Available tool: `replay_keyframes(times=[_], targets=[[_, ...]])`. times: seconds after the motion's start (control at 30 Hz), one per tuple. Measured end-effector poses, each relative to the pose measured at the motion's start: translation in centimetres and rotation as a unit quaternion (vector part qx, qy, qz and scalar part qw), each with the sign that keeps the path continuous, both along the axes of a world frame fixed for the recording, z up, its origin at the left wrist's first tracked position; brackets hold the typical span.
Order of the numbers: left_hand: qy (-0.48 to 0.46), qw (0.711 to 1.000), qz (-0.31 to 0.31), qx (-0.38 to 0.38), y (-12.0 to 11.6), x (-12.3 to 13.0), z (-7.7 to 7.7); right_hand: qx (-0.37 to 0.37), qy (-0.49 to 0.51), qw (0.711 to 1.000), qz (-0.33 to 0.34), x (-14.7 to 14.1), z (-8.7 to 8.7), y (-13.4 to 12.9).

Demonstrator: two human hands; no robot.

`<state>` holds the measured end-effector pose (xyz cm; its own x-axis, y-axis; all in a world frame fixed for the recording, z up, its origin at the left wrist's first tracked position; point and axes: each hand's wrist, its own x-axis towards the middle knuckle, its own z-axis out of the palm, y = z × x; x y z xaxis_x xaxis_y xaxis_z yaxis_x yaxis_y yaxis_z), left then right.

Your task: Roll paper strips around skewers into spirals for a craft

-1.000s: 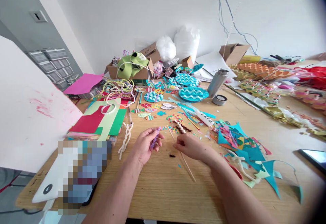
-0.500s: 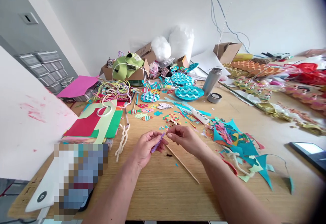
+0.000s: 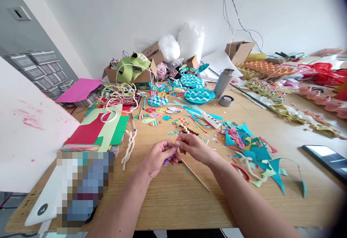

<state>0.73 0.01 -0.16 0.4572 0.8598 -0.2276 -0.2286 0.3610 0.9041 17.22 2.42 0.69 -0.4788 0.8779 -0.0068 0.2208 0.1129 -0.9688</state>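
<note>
In the head view my left hand [image 3: 162, 156] is closed around a short, twisted purple piece [image 3: 168, 159] that looks like a fuzzy pipe cleaner. Most of it is hidden behind the fingers. My right hand [image 3: 191, 147] pinches at its upper end, thumb and forefinger together, and the two hands meet. Beneath my right hand, a thin wooden stick [image 3: 197, 176] lies slantwise on the table. Just beyond the fingers are small coloured paper bits [image 3: 181, 123] and a brown-and-white twisted piece [image 3: 189, 130].
Left of my hands lie a white braided cord [image 3: 129, 147] and coloured paper sheets [image 3: 119, 131]. Paper scraps [image 3: 255, 151] and red-handled scissors [image 3: 244, 172] are on the right. Farther back stand a steel flask [image 3: 223, 82] and blue wavy-patterned discs [image 3: 200, 96]. A phone [image 3: 325, 158] rests at far right.
My hands have drawn closer together, and less of the purple piece's upper end shows between them. The whole view has shifted slightly; the stick still lies on the table.
</note>
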Motion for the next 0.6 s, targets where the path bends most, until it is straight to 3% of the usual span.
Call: replay_keyframes(times=[0.13, 0.3, 0.6], targets=[[-0.001, 1.000, -0.002, -0.005, 0.02, 0.07, -0.08, 0.000, -0.015, 1.000, -0.002, -0.17, -0.15, -0.10], [-0.027, 0.999, 0.026, -0.025, 0.15, -0.03, 0.23, -0.027, 0.045, 0.997, -0.053, -0.48, 0.26, -0.14], [-0.024, 1.000, -0.001, -0.019, 0.03, 0.00, 0.14, -0.004, 0.013, 0.999, -0.038, -0.44, -0.22, -0.06]])
